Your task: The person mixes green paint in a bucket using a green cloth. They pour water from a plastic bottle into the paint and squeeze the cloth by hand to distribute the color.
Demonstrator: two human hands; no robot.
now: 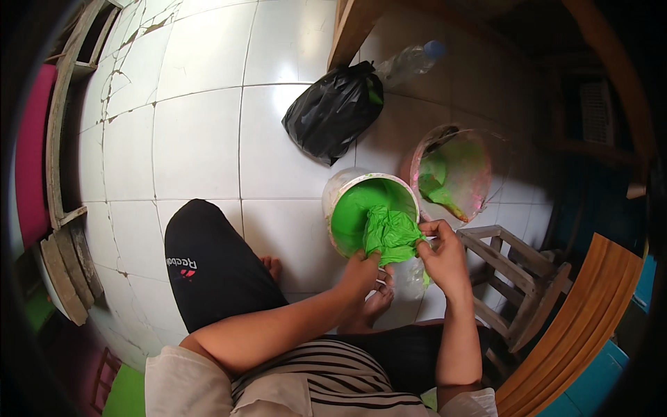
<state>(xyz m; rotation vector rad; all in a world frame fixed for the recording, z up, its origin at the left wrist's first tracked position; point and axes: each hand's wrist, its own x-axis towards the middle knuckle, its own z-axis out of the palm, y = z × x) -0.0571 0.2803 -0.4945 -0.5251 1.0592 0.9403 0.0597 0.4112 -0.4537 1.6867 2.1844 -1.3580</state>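
Note:
Between my two hands is a crumpled bright green plastic bag point(392, 233), held over the near rim of a white bucket point(336, 189). Green matter coats the inside of this bucket. My left hand point(364, 272) pinches the bag's lower left edge, while my right hand point(443, 256) has its fingers closed on the right edge. Below the bag hangs or lies some clear plastic point(408, 278); which one I cannot tell. A second, pinkish bucket point(415, 167) stands just beyond to the right, smeared green, with a green-coated tool point(439, 191) leaning inside.
A black plastic bag point(333, 111) lies on the white tiled floor ahead, beside a clear bottle point(411, 64) with a blue cap. To my right are a small wooden stool point(514, 278) and a brown wooden panel point(580, 323). Wooden boards point(69, 271) stand at far left.

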